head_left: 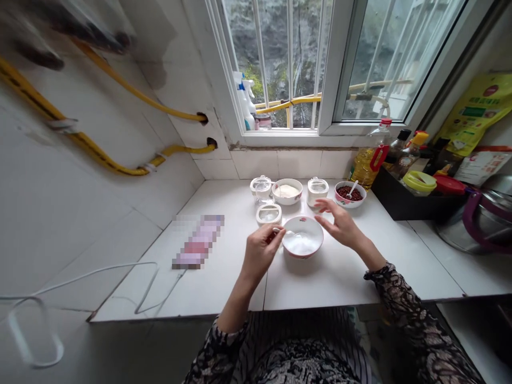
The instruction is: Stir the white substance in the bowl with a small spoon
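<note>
My left hand [262, 246] pinches the handle of a small white spoon [288, 233] at the left rim of a white bowl [303, 255]. Inside that bowl lies a white substance [303, 242]; I cannot tell exactly what it is. My right hand [338, 223] is by the bowl's right side, fingers apart and holding nothing. Just behind the left hand stands a lidded white jar [269, 214]. Another such jar [318, 190] is behind the right hand, and a third jar [261, 188] sits farther left at the back.
A bowl of pale powder [287, 192] and a bowl of dark red beans [350, 193] with a white spoon stand at the back. An oil bottle [366, 160] and a black box [416, 200] of condiments are right. A blurred-out phone-like object [198, 242] with a cable lies left.
</note>
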`<act>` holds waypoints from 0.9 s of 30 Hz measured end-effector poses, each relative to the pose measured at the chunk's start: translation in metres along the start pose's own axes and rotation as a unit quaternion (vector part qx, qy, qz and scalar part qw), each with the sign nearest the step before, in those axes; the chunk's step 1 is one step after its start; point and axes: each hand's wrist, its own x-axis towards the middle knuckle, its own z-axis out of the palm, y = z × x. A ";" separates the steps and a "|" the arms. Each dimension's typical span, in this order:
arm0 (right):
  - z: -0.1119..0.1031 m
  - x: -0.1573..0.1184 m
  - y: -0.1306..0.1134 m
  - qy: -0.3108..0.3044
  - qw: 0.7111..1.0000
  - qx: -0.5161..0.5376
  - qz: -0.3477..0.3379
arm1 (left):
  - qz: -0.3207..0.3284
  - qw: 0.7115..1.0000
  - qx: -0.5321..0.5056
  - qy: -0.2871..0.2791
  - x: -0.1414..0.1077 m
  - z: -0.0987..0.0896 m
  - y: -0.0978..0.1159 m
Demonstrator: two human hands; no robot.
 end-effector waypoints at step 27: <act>0.052 0.033 0.040 -0.166 0.975 0.125 0.079 | -0.182 0.967 -0.176 -0.012 0.030 -0.006 -0.028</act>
